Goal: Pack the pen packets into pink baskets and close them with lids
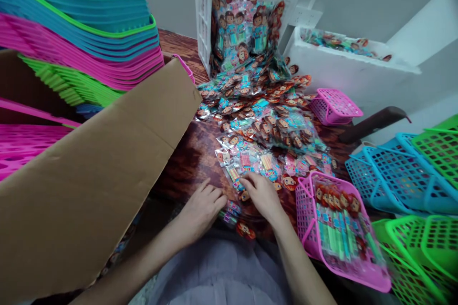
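Note:
My left hand (205, 207) is over the table's near edge, its fingers bent around the end of a few clear packets (231, 213) with cartoon-head tops. My right hand (264, 196) pinches the edge of a flat packet (234, 177) of coloured sticks at the front of the pile. Behind it spreads a large heap of similar packets (275, 124), printed with red-haired cartoon figures. To the right of my right hand, a pink basket (302, 214) holds a row of these packets (336, 228). The undersides of both hands are hidden.
A cardboard box (107, 171) with stacked coloured baskets (118, 52) stands at left. A white crate (203, 24) lies on its side behind the heap, beside a white foam box (329, 66). A small pink basket (336, 105), blue baskets (404, 167) and green baskets (422, 248) line the right.

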`<state>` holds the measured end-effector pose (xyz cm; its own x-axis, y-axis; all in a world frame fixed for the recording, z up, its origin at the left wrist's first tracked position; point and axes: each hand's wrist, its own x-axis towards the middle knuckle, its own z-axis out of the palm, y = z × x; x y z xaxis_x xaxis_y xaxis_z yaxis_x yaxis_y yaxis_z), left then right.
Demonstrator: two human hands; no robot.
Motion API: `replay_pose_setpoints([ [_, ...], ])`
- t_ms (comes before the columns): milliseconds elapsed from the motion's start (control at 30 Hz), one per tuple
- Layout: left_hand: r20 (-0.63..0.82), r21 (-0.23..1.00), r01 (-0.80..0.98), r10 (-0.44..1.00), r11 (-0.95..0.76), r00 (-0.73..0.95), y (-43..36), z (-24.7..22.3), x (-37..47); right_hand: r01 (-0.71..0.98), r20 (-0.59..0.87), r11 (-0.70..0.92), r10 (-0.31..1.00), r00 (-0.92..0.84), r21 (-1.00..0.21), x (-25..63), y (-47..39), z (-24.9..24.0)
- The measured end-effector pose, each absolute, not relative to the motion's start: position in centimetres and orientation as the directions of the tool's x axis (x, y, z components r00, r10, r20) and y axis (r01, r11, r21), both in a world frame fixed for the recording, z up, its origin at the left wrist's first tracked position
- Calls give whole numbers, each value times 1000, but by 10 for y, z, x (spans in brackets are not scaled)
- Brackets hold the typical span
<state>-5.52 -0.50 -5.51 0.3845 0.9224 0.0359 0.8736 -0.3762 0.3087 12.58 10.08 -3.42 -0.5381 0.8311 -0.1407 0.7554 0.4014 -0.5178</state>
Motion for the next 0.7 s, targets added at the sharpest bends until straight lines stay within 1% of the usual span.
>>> replay_pose_setpoints([
  [67,-6,317,878,925,-359,380,-6,-55,-55,865,-54,387,904,-424,-320,118,108,-40],
  [100,-20,323,880,927,-349,375,-7,-56,-54,888,-34,390,911,-410,-245,114,108,-42],
  [133,-27,331,880,929,-340,369,-8,-56,-54,895,-37,398,910,-412,-200,110,107,-44],
  [167,-28,341,878,930,-335,366,-9,-56,-54,897,-61,401,906,-418,-188,108,105,-46],
  [200,-24,351,876,932,-331,362,-11,-56,-54,894,-100,396,901,-423,-209,108,103,-48],
  [233,-19,359,875,934,-326,356,-12,-57,-54,884,-151,387,888,-434,-261,109,102,-50],
  [300,-16,370,873,937,-318,349,-14,-57,-55,849,-228,330,865,-447,-411,113,103,-53],
  [333,-18,371,874,938,-314,345,-14,-57,-55,829,-222,291,873,-434,-478,115,105,-55],
  [367,-23,371,876,939,-309,342,-14,-57,-54,813,-176,260,899,-401,-522,117,108,-56],
  [400,-32,369,878,940,-304,338,-13,-57,-54,810,-102,241,933,-345,-535,116,111,-58],
  [433,-39,367,881,941,-298,335,-13,-58,-54,827,-19,229,960,-278,-514,114,113,-59],
  [467,-43,366,883,942,-294,332,-12,-58,-54,854,56,228,972,-229,-468,111,115,-59],
  [533,-36,369,882,944,-293,328,-12,-59,-53,900,132,261,965,-229,-349,102,117,-59],
  [600,-24,375,878,944,-296,329,-13,-60,-53,903,127,342,939,-319,-260,94,116,-58],
  [633,-19,377,877,944,-298,329,-14,-61,-53,886,119,393,920,-374,-245,91,115,-58],
  [700,-15,377,878,946,-295,324,-15,-62,-54,842,109,463,886,-451,-276,89,113,-58],
])
